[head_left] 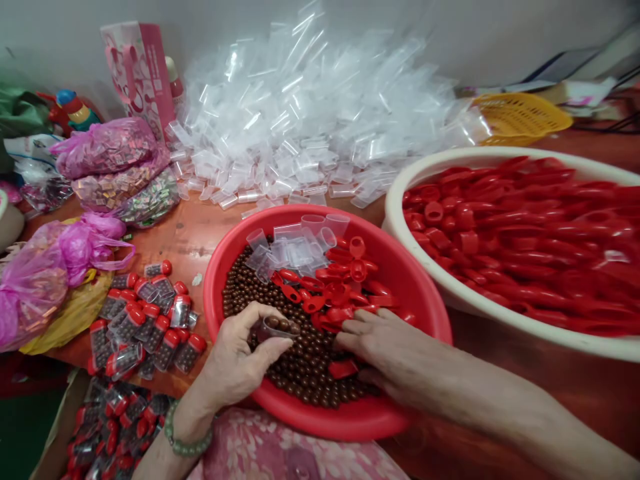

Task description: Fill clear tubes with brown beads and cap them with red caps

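Observation:
My left hand is closed round a clear plastic tube, its open mouth showing brown balls inside. The tube is tilted over the red basin. Small round brown balls cover the basin's floor. My right hand reaches into the basin with bent, parted fingers over the pile of red plastic caps. One loose red cap lies on the balls below its index finger, near the thumb; the fingertips are partly hidden. Several empty clear tubes rest at the back of the basin.
A large heap of clear tubes stands behind. To the right is a white tub of red spoon-like parts. Filled, red-capped tubes lie at left, above a box of more. Pink bags and a yellow basket stand farther back.

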Action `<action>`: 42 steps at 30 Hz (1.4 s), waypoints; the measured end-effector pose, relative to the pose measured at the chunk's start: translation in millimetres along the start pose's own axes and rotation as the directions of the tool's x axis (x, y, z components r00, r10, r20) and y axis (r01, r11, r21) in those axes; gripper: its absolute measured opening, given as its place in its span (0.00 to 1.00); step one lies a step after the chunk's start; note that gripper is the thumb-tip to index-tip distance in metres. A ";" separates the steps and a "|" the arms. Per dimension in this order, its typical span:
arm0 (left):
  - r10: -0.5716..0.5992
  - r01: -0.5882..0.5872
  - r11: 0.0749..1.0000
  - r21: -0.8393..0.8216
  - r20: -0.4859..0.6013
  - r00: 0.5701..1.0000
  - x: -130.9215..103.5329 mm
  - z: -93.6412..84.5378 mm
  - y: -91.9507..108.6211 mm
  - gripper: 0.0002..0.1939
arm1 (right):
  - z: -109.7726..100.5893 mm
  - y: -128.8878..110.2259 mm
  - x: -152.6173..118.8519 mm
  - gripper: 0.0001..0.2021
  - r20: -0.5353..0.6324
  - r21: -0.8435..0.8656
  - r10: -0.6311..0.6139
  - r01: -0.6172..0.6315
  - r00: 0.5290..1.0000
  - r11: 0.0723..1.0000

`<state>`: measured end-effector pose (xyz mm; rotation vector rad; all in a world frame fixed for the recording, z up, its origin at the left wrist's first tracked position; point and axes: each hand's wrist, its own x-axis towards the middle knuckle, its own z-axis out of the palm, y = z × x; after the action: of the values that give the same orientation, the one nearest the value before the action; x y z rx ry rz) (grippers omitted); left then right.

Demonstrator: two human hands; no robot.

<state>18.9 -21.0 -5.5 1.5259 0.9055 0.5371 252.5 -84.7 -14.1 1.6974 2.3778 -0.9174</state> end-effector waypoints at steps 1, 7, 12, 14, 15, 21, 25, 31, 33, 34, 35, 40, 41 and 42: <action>-0.011 0.011 0.999 -0.033 -0.003 1.000 0.2 0.1 -0.3 0.08 | 5.8 0.1 0.8 0.12 0.004 -0.017 0.019 -0.019 1.000 1.000; -0.057 0.062 0.986 -0.153 0.038 0.998 -0.1 -2.4 1.5 0.08 | 15.1 4.1 -0.2 0.10 -0.075 0.160 0.002 0.010 0.997 0.987; -0.083 0.089 0.983 -0.162 0.041 0.996 -1.6 -4.4 3.8 0.09 | -4.0 2.9 -2.4 0.10 -0.094 0.552 0.017 0.038 0.995 0.833; -0.092 0.097 0.985 -0.145 0.040 0.995 -2.0 -4.5 3.8 0.09 | -13.6 -3.0 3.1 0.13 -0.116 0.714 0.037 0.058 0.993 0.698; -0.100 0.105 0.985 -0.137 0.048 0.994 -2.2 -4.4 3.6 0.09 | -17.7 -6.8 6.8 0.13 -0.137 0.767 0.054 0.072 0.989 0.638; -0.118 0.132 0.975 -0.179 0.088 0.989 -1.4 -5.6 3.2 0.09 | -27.5 -28.6 26.4 0.07 -0.557 0.504 0.040 0.299 0.830 0.810; -0.103 0.125 0.971 -0.203 0.114 0.988 -0.9 -7.2 1.8 0.06 | -29.8 -35.8 30.5 0.10 -0.643 0.187 -0.170 0.369 0.746 0.910; -0.090 0.120 0.960 -0.254 0.128 0.988 -0.3 -8.1 0.5 0.04 | -33.2 -37.1 29.2 0.13 -0.605 0.026 -0.274 0.362 0.748 0.932; -0.096 0.128 0.950 -0.286 0.123 0.988 0.9 -8.3 1.2 0.05 | -33.7 -34.4 25.6 0.14 -0.598 -0.012 -0.306 0.373 0.741 0.928; -0.097 0.129 0.944 -0.303 0.118 0.988 1.5 -8.5 1.6 0.06 | -34.2 -32.3 22.9 0.15 -0.594 -0.023 -0.311 0.371 0.742 0.928; -0.098 0.129 0.940 -0.316 0.112 0.989 2.1 -8.6 2.0 0.06 | -35.2 -29.9 19.6 0.15 -0.589 -0.031 -0.315 0.368 0.744 0.929; -0.099 0.122 0.936 -0.331 0.085 0.991 3.2 -8.4 2.8 0.06 | -43.7 -18.5 2.1 0.17 -0.530 0.027 -0.284 0.351 0.799 0.936; -0.103 0.124 0.936 -0.329 0.079 0.992 3.2 -8.2 2.9 0.06 | -44.8 -18.1 0.6 0.17 -0.533 0.068 -0.258 0.344 0.806 0.936; -0.107 0.126 0.936 -0.330 0.076 0.991 3.3 -8.0 2.9 0.06 | -45.2 -18.5 0.5 0.16 -0.539 0.123 -0.214 0.328 0.814 0.937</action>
<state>15.3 -13.5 -1.9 1.1665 0.8084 0.5288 248.2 -65.1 30.5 1.9111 3.0437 -0.8530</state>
